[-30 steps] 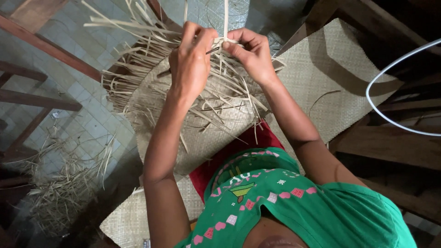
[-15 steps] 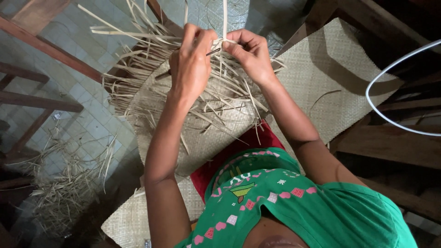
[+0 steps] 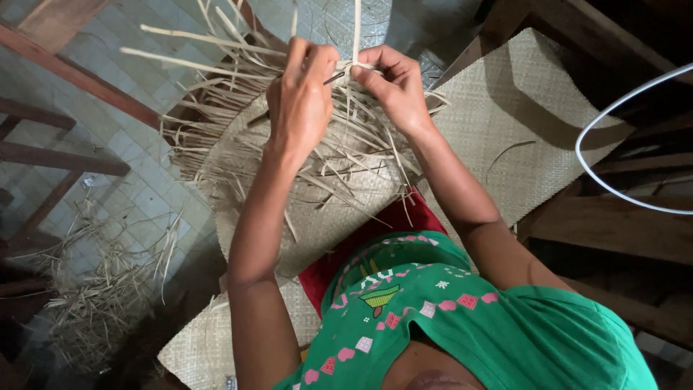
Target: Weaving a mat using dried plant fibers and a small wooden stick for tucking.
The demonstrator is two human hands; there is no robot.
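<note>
Pale loose straw strips at the edge of a half-woven round straw mat are pinched by the left hand and right hand, close together.

A pale, half-woven straw mat lies domed; loose strips fan outward at its edge.

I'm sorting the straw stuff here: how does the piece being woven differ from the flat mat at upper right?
The woven piece is rounded, with loose strips bristling from its edge; the flat mat has straight edges and a finished, even surface. The left hand and right hand grip the piece's strips; the mat lies untouched. Both share pale tan plaiting.
</note>
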